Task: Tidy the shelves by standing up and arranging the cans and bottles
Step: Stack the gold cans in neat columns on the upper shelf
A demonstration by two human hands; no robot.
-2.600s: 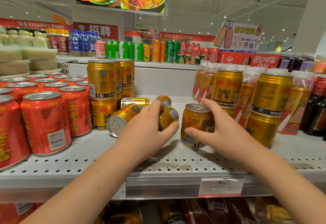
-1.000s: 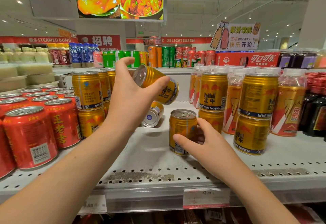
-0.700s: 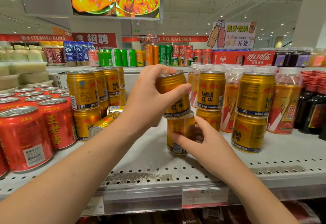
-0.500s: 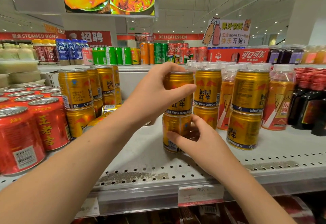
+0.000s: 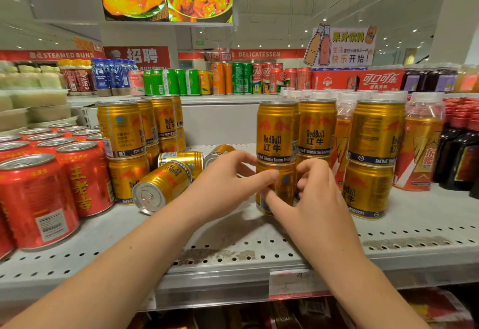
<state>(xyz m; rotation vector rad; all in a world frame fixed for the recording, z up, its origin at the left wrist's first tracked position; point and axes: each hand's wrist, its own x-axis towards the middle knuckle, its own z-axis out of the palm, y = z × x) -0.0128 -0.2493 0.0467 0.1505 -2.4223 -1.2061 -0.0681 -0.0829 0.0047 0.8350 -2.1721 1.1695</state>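
In the head view, a two-high stack of gold ribbed metal drink cans is being steadied on the grey perforated metal shelf. The lower gold can is grasped from both sides. The left hand has its thumb laid across the front and its fingers curled toward the back, and the right hand has its thumb low on the front and its fingers curled round the right flank. The upper gold can stands upright on it; whether any fingertip touches it cannot be told. The low, two-sided hold is judged to serve for squaring the pair and sliding it into line with the two neighbouring two-high gold stacks just to its right. Three toppled gold cans are counted lying on their sides between the hands and the left-hand gold stack, so three are left to be stood up. Upright red cans are ranked at far left and clear orange-labelled bottles at right, both overlapped too much to be counted.
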